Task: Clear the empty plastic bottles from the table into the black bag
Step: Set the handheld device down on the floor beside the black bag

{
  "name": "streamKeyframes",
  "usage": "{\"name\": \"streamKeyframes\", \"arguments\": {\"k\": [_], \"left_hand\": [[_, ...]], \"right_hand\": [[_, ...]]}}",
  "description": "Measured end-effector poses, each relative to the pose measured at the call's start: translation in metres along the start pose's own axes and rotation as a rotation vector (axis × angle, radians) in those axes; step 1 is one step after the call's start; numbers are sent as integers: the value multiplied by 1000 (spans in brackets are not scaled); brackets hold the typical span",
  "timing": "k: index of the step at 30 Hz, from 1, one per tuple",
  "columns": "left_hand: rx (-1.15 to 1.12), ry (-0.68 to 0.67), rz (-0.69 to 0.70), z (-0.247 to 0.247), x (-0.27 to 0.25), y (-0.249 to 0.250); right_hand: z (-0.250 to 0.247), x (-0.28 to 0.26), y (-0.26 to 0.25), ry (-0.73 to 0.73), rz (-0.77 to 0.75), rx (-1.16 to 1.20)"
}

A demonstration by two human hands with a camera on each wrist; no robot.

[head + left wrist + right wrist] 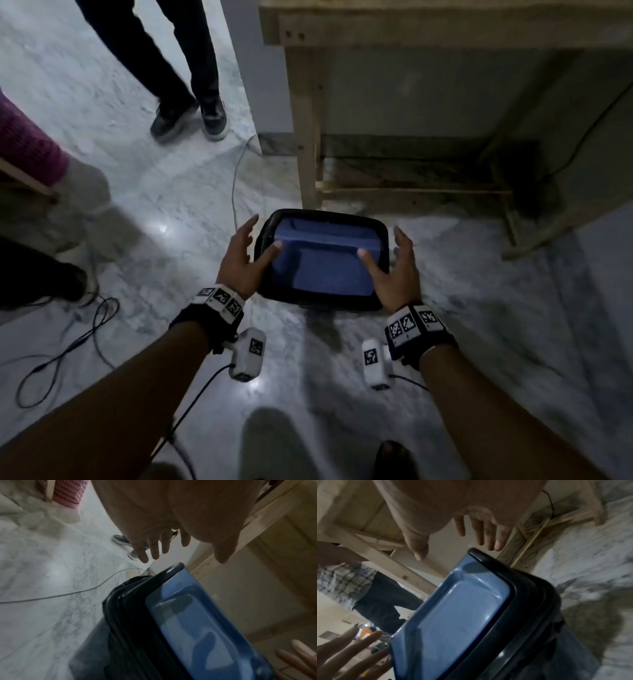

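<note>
On the marble floor below me stands a bin (378,274) with a black bag rim and a blue lid (325,267) across its top. My left hand (255,245) hovers at its left side with the fingers spread and the thumb over the blue surface. My right hand (387,253) mirrors it on the right side. In the wrist views the left hand (185,553) and the right hand (453,545) hang a little above the lid (197,622) (453,615) and hold nothing. No plastic bottle is in view.
A wooden table (411,31) stands just beyond the bin, its leg (308,137) close to the far rim. Another person's legs and shoes (191,113) are at the back left. Cables (68,342) lie on the floor at left, by a pink basket (68,492).
</note>
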State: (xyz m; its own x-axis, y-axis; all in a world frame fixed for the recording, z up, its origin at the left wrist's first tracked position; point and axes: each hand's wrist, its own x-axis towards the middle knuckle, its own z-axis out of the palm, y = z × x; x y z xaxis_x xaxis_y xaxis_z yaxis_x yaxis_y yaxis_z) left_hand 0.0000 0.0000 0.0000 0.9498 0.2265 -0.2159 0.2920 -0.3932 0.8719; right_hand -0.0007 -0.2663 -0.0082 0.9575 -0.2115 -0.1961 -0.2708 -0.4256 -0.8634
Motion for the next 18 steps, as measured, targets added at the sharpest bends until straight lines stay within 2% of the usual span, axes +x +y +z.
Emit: {"name": "streamKeyframes", "arguments": {"k": [5,8,14,18], "left_hand": [[-93,-7,70,39,30,-32],[-138,81,131,53,32,-45],[-133,137,193,59,32,-52],[-133,133,257,55,30,-30]], "right_hand": [[41,26,37,82,50,155],[51,30,47,156,23,183],[49,28,51,196,-20,204],[33,20,40,243,-36,188]]}}
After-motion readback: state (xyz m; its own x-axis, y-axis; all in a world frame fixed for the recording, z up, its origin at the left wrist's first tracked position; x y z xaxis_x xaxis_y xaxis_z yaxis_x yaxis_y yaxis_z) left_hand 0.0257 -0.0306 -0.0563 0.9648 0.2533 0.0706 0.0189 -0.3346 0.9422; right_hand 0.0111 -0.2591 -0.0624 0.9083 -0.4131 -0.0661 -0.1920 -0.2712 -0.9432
